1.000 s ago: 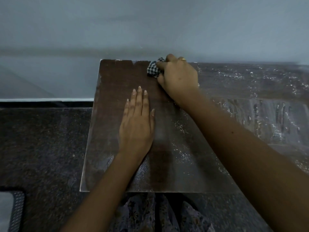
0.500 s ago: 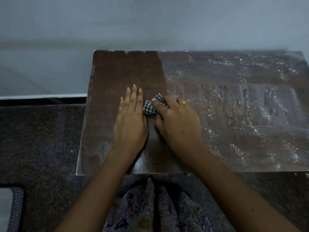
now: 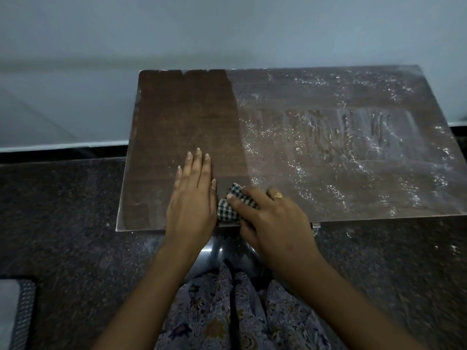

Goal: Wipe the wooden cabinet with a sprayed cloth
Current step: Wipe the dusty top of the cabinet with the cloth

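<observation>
Pale grey wall [image 3: 227, 34] rises behind the wooden cabinet [image 3: 182, 117], whose flat top stands against it above a dark speckled floor [image 3: 63, 223]. Its left part is clean dark brown, while the right part carries a whitish film with streaks and specks [image 3: 341, 137]. On the near left area the left hand [image 3: 192, 198] lies flat, palm down, fingers straight and close together, holding nothing. Just beside it, touching at the thumb side, the right hand [image 3: 273, 223] presses a bunched checked cloth [image 3: 231, 205] against the cabinet top at its near edge, fingers curled over the cloth and clamped on it. A gold ring [image 3: 278, 195] sits on one right finger. Below, patterned floral clothing [image 3: 227, 311] shows, and what seems to be a grey mat [image 3: 15, 311] lies at the bottom left corner.
</observation>
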A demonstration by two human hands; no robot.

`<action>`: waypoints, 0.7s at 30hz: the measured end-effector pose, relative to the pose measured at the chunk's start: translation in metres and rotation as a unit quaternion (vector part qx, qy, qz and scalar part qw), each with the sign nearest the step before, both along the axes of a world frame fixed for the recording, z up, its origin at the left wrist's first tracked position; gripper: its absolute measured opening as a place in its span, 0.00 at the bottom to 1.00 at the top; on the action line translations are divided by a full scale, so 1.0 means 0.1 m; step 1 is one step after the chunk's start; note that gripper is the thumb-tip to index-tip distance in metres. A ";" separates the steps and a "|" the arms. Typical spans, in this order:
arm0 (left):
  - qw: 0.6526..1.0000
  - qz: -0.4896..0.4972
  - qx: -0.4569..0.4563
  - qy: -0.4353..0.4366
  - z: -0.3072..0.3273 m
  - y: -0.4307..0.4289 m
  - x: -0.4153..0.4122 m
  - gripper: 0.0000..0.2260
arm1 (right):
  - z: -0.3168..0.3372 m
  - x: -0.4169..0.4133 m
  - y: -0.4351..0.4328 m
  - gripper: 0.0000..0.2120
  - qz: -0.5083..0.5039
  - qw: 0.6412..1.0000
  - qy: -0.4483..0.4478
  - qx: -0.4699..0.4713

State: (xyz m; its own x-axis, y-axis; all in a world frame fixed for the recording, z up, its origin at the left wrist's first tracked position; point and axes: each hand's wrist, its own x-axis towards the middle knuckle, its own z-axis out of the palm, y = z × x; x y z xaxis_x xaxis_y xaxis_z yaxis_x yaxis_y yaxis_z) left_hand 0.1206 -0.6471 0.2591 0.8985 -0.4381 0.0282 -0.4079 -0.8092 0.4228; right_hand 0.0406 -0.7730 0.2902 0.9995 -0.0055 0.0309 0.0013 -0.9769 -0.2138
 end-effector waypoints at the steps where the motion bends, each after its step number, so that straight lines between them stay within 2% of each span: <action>1: 1.000 -0.001 -0.001 -0.002 0.00 0.00 0.00 0.23 | 0.00 -0.05 -0.02 0.21 0.008 1.000 0.002 -0.002; 5: 1.000 -0.002 0.006 -0.015 0.01 -0.05 0.08 0.23 | -0.01 -0.12 -0.15 0.17 0.033 0.999 0.005 0.001; 14: 0.997 0.017 0.068 -0.039 0.02 -0.22 0.32 0.24 | 0.01 0.33 -0.35 0.18 0.031 0.999 0.025 -0.007; 17: 0.998 0.029 0.056 -0.008 0.01 -0.28 0.41 0.22 | 0.10 0.65 -0.41 0.18 0.028 0.999 0.035 -0.016; 21: 0.999 0.031 0.022 0.014 0.00 -0.37 0.50 0.24 | 0.16 1.11 -0.50 0.19 0.022 0.999 0.026 -0.003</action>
State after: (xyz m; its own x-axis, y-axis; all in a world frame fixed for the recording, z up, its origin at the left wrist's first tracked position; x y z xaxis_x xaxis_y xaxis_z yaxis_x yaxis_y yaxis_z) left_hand 0.1702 -0.6839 0.2593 0.9238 -0.3826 -0.0152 -0.3456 -0.8504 0.3967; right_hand 0.1514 -0.8228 0.3064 0.9990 0.0384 -0.0220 0.0330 -0.9775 -0.2083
